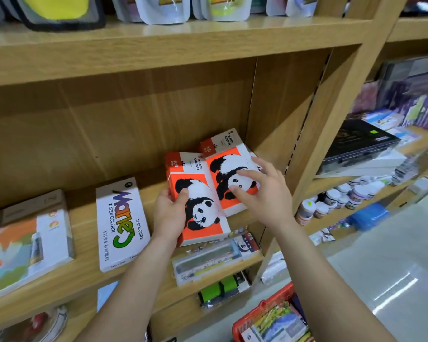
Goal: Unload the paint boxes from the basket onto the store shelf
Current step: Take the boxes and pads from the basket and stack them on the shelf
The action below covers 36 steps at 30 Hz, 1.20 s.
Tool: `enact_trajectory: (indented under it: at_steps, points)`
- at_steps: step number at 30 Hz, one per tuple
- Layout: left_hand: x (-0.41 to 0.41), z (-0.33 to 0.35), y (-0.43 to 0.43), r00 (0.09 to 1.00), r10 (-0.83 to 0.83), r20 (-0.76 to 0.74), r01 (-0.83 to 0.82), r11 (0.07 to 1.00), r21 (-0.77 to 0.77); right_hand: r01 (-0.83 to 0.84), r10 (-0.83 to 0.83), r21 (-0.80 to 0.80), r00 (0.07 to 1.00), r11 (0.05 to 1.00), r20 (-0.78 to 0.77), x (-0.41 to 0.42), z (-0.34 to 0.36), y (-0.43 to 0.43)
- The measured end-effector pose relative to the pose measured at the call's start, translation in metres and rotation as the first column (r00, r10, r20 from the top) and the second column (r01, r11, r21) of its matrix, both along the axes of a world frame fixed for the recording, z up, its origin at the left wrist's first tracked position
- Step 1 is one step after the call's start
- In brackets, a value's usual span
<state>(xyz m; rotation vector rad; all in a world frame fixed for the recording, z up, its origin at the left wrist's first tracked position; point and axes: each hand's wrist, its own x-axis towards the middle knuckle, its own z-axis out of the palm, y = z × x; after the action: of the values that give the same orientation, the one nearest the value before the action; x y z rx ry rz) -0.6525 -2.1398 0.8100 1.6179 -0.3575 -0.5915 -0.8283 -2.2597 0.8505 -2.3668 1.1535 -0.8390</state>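
panda box [200, 206] gripped by left hand [169, 213].

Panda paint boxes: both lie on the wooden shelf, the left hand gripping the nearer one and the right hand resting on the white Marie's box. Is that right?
Not quite. In the head view the right hand rests on the farther panda box, not the Marie's box, which lies untouched to the left. The left hand does grip the nearer panda box.

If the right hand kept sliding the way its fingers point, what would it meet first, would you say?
The right hand points up-left across the right panda box it rests on; next likely the left panda box, though depth is unclear.
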Motion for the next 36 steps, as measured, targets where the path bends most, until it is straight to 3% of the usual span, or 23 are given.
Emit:
enact_trajectory:
  at_steps: [5, 9, 12, 17, 20, 24, 29, 34, 36]
  points:
    - [0.0, 0.006, 0.003, 1.0, -0.007, 0.028, 0.009, 0.998, -0.056, 0.102, -0.102, 0.02, 0.995, 0.995, 0.004, 0.018, -0.001, -0.018]
    - [-0.004, 0.013, -0.001, 0.998, -0.03, 0.062, 0.034, 0.997, -0.07, 0.318, -0.269, -0.266, 0.941, 0.91, 0.206, 0.011, -0.006, -0.018]
    - [-0.004, 0.02, -0.009, 0.994, -0.049, 0.093, 0.055, 0.996, -0.065, 0.172, -0.145, -0.296, 0.983, 0.94, 0.11, 0.001, -0.018, -0.008]
    - [-0.007, 0.028, -0.024, 0.981, -0.151, 0.12, 0.155, 0.988, -0.028, -0.006, -0.013, -0.163, 0.993, 0.987, -0.116, -0.013, -0.017, -0.023]
    - [-0.017, 0.033, -0.039, 0.967, -0.216, 0.137, 0.22, 0.975, -0.019, 0.054, -0.055, -0.109, 0.998, 0.993, -0.01, -0.018, -0.009, -0.021]
    - [-0.018, 0.033, -0.033, 0.98, -0.169, 0.104, 0.178, 0.981, -0.083, 0.159, -0.139, -0.11, 0.975, 0.981, 0.172, -0.033, -0.014, 0.0]
    - [-0.005, 0.056, -0.029, 0.986, -0.13, 0.103, 0.148, 0.971, -0.186, 0.091, -0.09, 0.008, 0.973, 0.996, 0.211, -0.039, -0.013, 0.012]
    - [-0.026, 0.081, -0.084, 0.979, -0.201, -0.028, 0.194, 0.968, -0.156, -0.003, 0.01, -0.025, 0.961, 1.0, 0.278, -0.041, 0.003, 0.015]
    - [-0.035, 0.075, -0.096, 0.966, -0.258, -0.015, 0.255, 0.961, -0.111, -0.002, 0.008, -0.025, 0.968, 1.0, 0.25, -0.042, 0.005, 0.011]
